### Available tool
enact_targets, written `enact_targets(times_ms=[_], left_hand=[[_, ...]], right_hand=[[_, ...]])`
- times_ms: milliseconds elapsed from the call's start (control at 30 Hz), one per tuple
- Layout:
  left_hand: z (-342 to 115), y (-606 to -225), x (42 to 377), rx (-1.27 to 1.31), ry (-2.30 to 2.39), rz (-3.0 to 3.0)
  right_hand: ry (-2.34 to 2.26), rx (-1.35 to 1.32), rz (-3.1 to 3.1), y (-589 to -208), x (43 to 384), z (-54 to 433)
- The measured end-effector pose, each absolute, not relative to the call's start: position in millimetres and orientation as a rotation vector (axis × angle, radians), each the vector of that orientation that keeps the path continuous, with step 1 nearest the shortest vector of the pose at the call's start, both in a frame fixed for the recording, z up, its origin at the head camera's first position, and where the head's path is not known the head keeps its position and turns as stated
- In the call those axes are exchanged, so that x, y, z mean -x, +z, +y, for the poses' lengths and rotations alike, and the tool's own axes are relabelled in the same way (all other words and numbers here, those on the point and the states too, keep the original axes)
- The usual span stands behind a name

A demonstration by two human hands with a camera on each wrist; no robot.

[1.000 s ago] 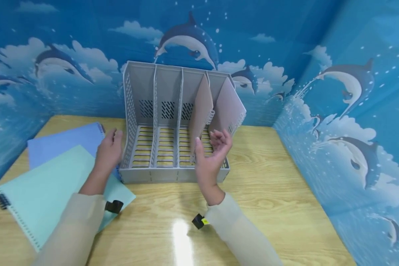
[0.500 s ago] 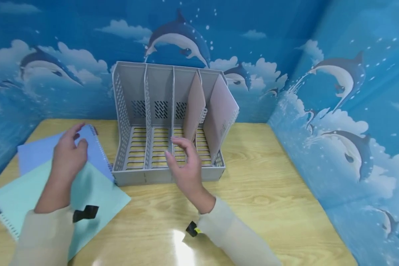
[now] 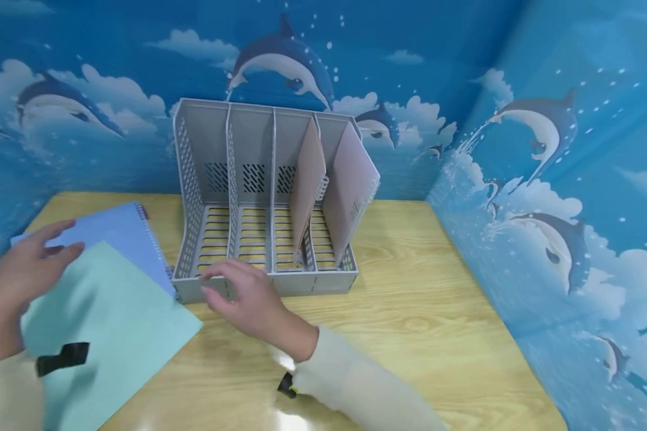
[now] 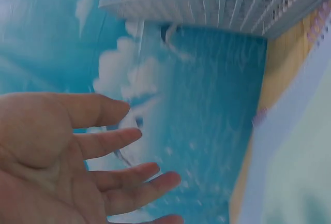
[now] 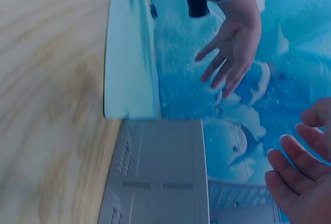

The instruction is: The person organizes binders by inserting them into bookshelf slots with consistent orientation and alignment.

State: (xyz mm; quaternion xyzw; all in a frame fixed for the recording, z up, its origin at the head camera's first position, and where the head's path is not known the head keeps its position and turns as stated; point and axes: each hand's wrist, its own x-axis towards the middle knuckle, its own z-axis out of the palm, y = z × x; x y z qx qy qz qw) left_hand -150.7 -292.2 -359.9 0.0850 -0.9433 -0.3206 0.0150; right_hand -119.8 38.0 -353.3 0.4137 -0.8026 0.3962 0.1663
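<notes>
My left hand (image 3: 29, 272) hovers over the left part of a green spiral notebook (image 3: 113, 335), fingers apart and holding nothing. Under that notebook lies a blue spiral notebook (image 3: 124, 230), partly covered by it. My right hand (image 3: 250, 299) is in front of the left compartments of a grey file organizer (image 3: 199, 287), its fingers loosely bent around nothing. In the left wrist view the palm and spread fingers (image 4: 119, 185) face the blue backdrop. A brown notebook (image 3: 308, 179) and a pale pink notebook (image 3: 350, 185) stand in the organizer's right-hand compartments.
The wooden table (image 3: 420, 335) spreads to the right of the organizer. A blue backdrop (image 3: 410, 36) with dolphins rises behind and along the right side. Small black devices are worn on both wrists.
My left hand has moved left, from beside the organizer to over the green notebook. My right hand has swung left from the brown and pink notebooks. The head view has shifted slightly.
</notes>
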Motion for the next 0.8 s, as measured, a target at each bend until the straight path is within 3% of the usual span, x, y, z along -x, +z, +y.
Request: enact_targets(times_ms=[200,633,800], left_hand=[[-375.3,-447.5,187.2,-0.234,-0.976,-2.989],[-399.3,-460.9,219.8,-0.150,-0.761,-3.178],[-372.9,-428.5,208.1,-0.181,-0.751,-3.256]], right_hand=[[0.873,-1.265,-2.499,-355.1,110.5,17.4],[0.709,-1.148,-2.766,-363.9,111.8,7.2],[0.567,-1.128,-2.880,-370.8,113.8,6.7]])
